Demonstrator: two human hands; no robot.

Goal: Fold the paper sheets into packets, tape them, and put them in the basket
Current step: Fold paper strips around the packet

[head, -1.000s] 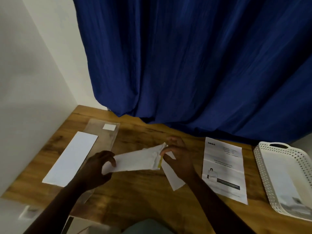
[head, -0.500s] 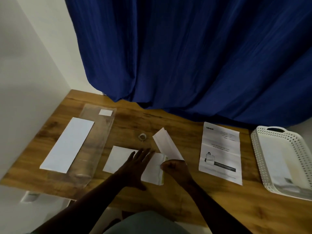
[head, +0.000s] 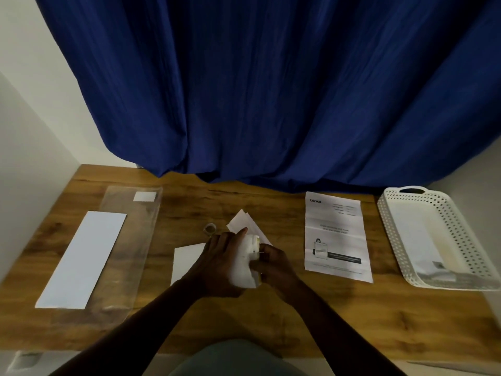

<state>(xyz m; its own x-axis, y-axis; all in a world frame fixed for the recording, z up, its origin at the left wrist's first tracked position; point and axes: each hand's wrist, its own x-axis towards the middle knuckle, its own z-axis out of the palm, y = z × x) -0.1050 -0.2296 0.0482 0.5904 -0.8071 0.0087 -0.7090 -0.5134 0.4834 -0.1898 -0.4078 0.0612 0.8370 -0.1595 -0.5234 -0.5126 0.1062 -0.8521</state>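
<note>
Your wooden table (head: 298,316) fills the lower view, a blue curtain (head: 257,90) hanging at twelve o'clock. At three o'clock sits the white basket (head: 466,232), paper already inside. A printed sheet (head: 334,237) lies between it and your hands. At nine o'clock rests a long white strip (head: 81,259). At centre, your left hand (head: 219,263) presses flat on the folded packet (head: 244,263); your right hand (head: 273,263) pinches its edge. A tape roll (head: 209,228) sits just beyond.

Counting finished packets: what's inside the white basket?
The white basket holds pale flat paper, one piece or more, with a dark printed patch near its front end. Anything beneath is covered.
</note>
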